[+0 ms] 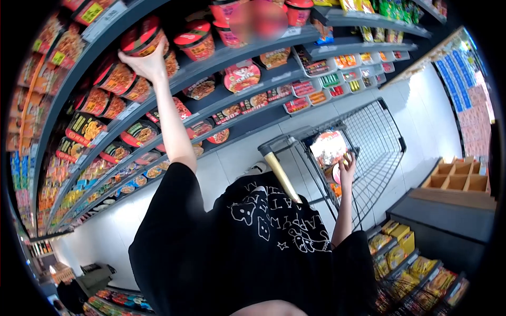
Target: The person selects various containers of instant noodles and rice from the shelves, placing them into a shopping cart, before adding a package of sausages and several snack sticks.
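My left hand [148, 62] reaches up to the shelf, its thumb and fingers wrapped round a red instant noodle tub [141, 38]. More noodle tubs stand beside it, one red-lidded tub [194, 41] just to the right and a red tub [113, 76] below. My right hand [346, 167] is over the shopping cart [377, 152], fingers apart and slightly bent. Close to those fingers lies a shiny package [329, 147] inside the cart, with a small round item [336, 174] partly hidden beside the hand.
Curved grey shelves [232, 66] of packed noodles run along the left and top. Clear bins [332, 79] of small packs sit at the shelf end. At lower right are yellow packets [421, 266] in a display and a wooden divided box [456, 176]. The cart's handle [282, 176] is near my body.
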